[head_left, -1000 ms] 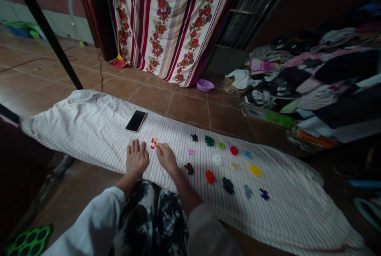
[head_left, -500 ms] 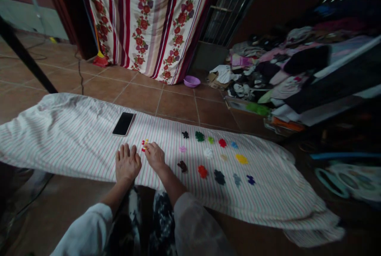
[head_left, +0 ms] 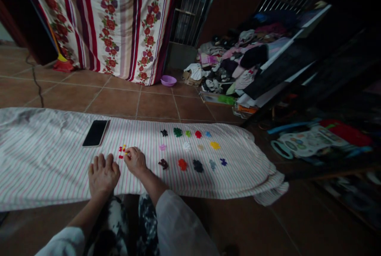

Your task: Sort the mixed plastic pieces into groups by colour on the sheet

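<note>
My left hand [head_left: 103, 174] lies palm down on the striped cloth [head_left: 59, 168], fingers stretched out and holding nothing. Beside it, my right hand [head_left: 136, 161] pinches at a tiny yellow piece [head_left: 126, 153] with thumb and forefinger, just above the cloth. Small red pieces [head_left: 120, 149] and other yellow bits lie by those fingertips; their exact shape is too small to make out. To the right, little piles sorted by colour sit in rows, among them black [head_left: 164, 133], dark green [head_left: 177, 131], pink [head_left: 162, 147], yellow [head_left: 214, 145], brown [head_left: 163, 164] and orange [head_left: 182, 164].
A dark-screened phone [head_left: 95, 133] lies on the cloth beyond my left hand. Past the far edge are a tiled floor [head_left: 119, 99], a purple bowl [head_left: 168, 81], a flowered curtain [head_left: 119, 22] and a red broom [head_left: 63, 64]. Heaped clothes [head_left: 232, 61] fill the back right.
The view has swung to the right, so the cloth and everything on it appear further left. My right hand still pinches beside the red and yellow pieces; my left hand stays flat.
</note>
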The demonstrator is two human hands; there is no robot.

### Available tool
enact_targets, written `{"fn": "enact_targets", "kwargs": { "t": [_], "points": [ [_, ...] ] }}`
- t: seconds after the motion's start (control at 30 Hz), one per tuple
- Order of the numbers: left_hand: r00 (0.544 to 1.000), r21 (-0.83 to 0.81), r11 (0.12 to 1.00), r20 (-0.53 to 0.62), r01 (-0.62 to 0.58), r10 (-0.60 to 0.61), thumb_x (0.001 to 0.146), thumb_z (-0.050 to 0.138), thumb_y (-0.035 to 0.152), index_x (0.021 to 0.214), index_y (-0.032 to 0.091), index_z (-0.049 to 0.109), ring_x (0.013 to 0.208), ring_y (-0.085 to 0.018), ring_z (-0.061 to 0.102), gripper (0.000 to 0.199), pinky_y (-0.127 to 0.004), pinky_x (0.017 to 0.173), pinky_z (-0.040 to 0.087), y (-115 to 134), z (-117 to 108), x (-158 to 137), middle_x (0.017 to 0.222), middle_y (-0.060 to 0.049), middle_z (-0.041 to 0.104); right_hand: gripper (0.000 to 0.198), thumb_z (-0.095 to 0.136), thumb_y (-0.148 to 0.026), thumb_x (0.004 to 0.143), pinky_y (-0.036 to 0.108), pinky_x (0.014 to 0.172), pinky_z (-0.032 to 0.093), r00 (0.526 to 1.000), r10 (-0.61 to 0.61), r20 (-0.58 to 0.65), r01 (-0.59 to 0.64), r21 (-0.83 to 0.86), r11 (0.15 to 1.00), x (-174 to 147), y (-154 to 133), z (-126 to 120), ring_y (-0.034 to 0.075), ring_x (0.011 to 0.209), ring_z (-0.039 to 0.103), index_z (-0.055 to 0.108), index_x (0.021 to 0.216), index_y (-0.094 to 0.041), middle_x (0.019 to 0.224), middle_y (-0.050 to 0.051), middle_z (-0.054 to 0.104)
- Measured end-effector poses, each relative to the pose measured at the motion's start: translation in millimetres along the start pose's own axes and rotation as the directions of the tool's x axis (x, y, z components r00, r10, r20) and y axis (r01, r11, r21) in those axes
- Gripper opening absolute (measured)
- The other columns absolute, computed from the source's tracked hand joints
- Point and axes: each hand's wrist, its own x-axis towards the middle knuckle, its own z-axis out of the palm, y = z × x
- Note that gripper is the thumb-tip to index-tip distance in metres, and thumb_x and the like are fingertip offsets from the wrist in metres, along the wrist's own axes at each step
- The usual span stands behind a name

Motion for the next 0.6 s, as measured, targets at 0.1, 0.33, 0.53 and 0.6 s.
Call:
{"fn": "enact_targets", "kwargs": {
  "t": [0.1, 0.33, 0.53, 0.6],
  "points": [
    [1.0, 0.007, 1.0, -0.004, -0.014, 0.014, 0.093, 0.031, 0.03, 0.132, 0.008, 0.058, 0.138, -0.038, 0.043, 0.052, -0.055, 0.11, 0.034, 0, -2, 0, 0.14, -0.026, 0.053, 0.021, 0.057, -0.019, 0.088, 0.029, 0.09, 0.049, 0.999, 0.03, -0.035, -0.029, 0.042, 0.999, -2, 1, -6, 0.017, 0.096, 0.064, 0.063, 0.107, -0.025, 0.105, 0.002, 0.07],
    [1.0, 0.015, 1.0, 0.025, -0.011, 0.011, 0.094, 0.028, 0.031, 0.132, 0.009, 0.057, 0.137, -0.037, 0.043, 0.053, -0.053, 0.11, 0.035, 4, -11, 0, 0.139, -0.024, 0.052, 0.016, 0.053, -0.025, 0.093, 0.027, 0.087, 0.049, 0.992, 0.018, -0.124, -0.007, 0.088, 0.996, -12, 27, -51, 0.016, 0.095, 0.065, 0.068, 0.099, -0.025, 0.099, 0.002, 0.071],
    [0.995, 0.041, 0.999, 0.098, -0.01, 0.006, 0.094, 0.027, 0.031, 0.132, 0.011, 0.055, 0.134, -0.035, 0.045, 0.052, -0.051, 0.107, 0.037, 6, -18, 1, 0.137, -0.022, 0.053, 0.017, 0.051, -0.03, 0.091, 0.027, 0.079, 0.052, 0.932, 0.058, -0.357, 0.027, 0.228, 0.973, -20, 76, -101, 0.016, 0.082, 0.066, 0.066, 0.092, -0.022, 0.09, 0.004, 0.071],
    [0.994, 0.051, 0.999, 0.11, -0.004, -0.001, 0.095, 0.024, 0.031, 0.134, 0.012, 0.054, 0.134, -0.035, 0.045, 0.052, -0.049, 0.107, 0.037, 6, -19, 1, 0.137, -0.021, 0.053, 0.02, 0.05, -0.034, 0.09, 0.027, 0.077, 0.053, 0.896, 0.106, -0.432, 0.021, 0.278, 0.96, -25, 99, -118, 0.017, 0.08, 0.066, 0.066, 0.092, -0.022, 0.089, 0.004, 0.071]
  ]
}}
